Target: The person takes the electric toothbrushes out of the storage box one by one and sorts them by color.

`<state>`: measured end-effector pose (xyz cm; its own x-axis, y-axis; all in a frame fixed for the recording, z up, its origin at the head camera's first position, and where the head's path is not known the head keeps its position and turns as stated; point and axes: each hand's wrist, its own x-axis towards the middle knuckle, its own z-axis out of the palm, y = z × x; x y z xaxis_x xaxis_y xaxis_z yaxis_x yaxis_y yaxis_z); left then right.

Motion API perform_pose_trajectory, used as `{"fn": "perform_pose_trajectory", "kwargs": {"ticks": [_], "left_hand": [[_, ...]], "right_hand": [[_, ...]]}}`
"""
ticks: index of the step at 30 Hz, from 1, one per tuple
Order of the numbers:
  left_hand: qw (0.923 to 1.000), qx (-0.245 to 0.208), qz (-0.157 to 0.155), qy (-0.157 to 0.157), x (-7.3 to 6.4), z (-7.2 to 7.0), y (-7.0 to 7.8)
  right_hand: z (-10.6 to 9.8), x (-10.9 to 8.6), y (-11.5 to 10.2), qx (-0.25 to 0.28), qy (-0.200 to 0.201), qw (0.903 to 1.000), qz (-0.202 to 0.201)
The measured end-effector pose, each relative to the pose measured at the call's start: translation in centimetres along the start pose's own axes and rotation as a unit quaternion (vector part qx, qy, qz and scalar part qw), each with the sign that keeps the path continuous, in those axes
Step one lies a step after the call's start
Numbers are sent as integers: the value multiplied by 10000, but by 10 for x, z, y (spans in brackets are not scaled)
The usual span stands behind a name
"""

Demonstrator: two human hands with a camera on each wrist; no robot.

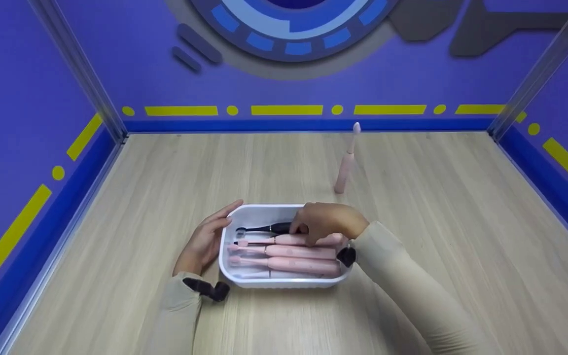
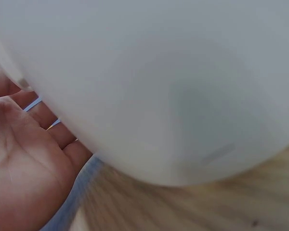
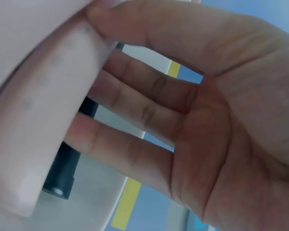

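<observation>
A white plastic box (image 1: 289, 283) holds a row of electric toothbrushes. My left hand (image 1: 204, 244) grips its left side, the thumb at the rim and the fingers along the outer wall. My right hand (image 1: 331, 220) reaches in from the right and pinches the handle of a pink toothbrush (image 3: 48, 110), thumb on the near side and fingers behind it, fingertips hidden. A black toothbrush (image 1: 280, 228) lies just beyond, partly under that hand. Nearer me lie more pink toothbrushes (image 1: 303, 265) and a pale one (image 1: 254, 275), heads to the left.
Another pink toothbrush (image 1: 344, 172) stands upright on the wooden table (image 1: 190, 172), behind the box and to the right. Blue-purple panels (image 1: 289, 88) with metal corner posts enclose the table at the back and both sides.
</observation>
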<state>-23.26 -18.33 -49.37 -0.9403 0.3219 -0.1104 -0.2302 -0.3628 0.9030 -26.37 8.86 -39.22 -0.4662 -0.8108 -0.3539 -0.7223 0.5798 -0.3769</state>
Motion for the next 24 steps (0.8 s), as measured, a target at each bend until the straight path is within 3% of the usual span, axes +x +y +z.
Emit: {"fn": "perform_pose_trajectory", "kwargs": {"ticks": [6, 16, 24], "left_hand": [[10000, -52, -43, 5, -1, 1, 1], [10000, 18, -26, -26, 0, 2, 2], [9999, 100, -5, -83, 0, -1, 1]], "right_hand": [[0, -1, 2, 154, -5, 9998, -90], [-2, -6, 10, 694, 1, 9975, 163], [-4, -12, 15, 834, 276, 9961, -104]]}}
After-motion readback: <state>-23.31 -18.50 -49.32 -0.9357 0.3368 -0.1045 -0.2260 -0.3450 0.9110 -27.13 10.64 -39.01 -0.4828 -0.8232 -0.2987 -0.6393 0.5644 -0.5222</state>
